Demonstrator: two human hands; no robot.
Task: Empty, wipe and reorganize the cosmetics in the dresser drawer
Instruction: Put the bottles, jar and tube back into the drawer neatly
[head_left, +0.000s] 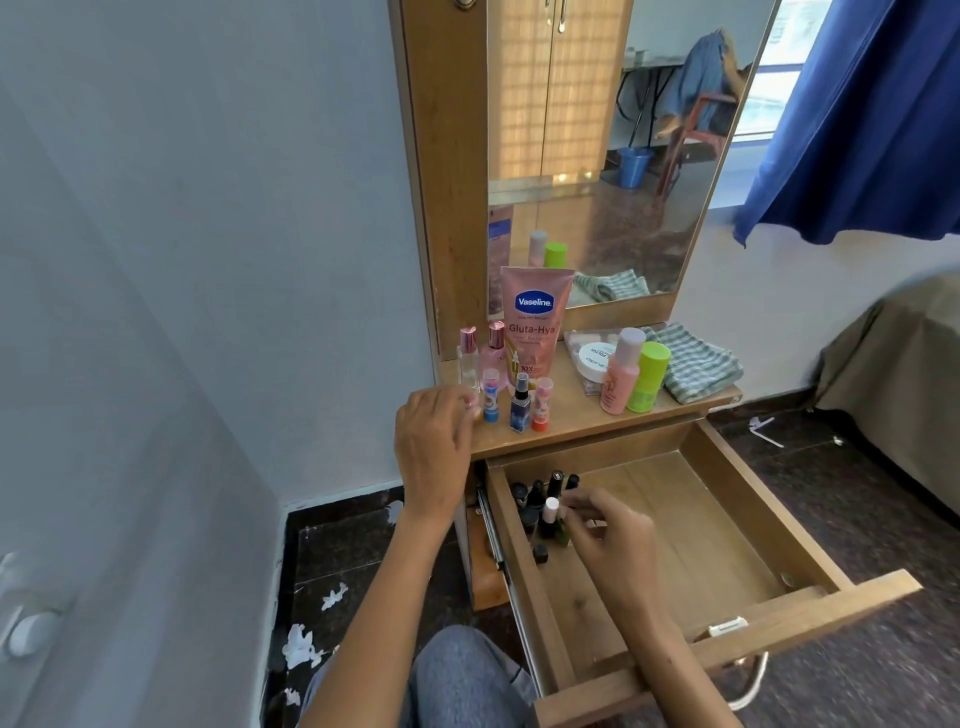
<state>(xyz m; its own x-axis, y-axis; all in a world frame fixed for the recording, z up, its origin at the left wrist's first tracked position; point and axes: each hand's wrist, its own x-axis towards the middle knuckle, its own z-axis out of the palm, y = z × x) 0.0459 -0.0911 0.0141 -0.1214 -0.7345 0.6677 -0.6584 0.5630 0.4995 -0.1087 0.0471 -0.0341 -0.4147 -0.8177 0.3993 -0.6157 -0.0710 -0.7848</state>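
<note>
A person sits before a wooden dresser, its drawer (737, 530) pulled fully out. The right hand (608, 530) reaches into the drawer's back left corner, its grip pinching a small bottle with a pale cap (550, 512) among a cluster of dark-capped little bottles (540, 493) (too crowded to count surely). The left hand (431, 441) rests at the tabletop's (571, 426) front left edge, fingers loosely curled; whether that grip holds anything cannot be told. On the tabletop stand one pink Vaseline tube (535, 322), two pink-capped perfume bottles (467, 356), three small spray bottles (520, 402), one pink bottle (621, 371), one green bottle (649, 376), one white jar (595, 358) and one folded striped cloth (696, 364).
</note>
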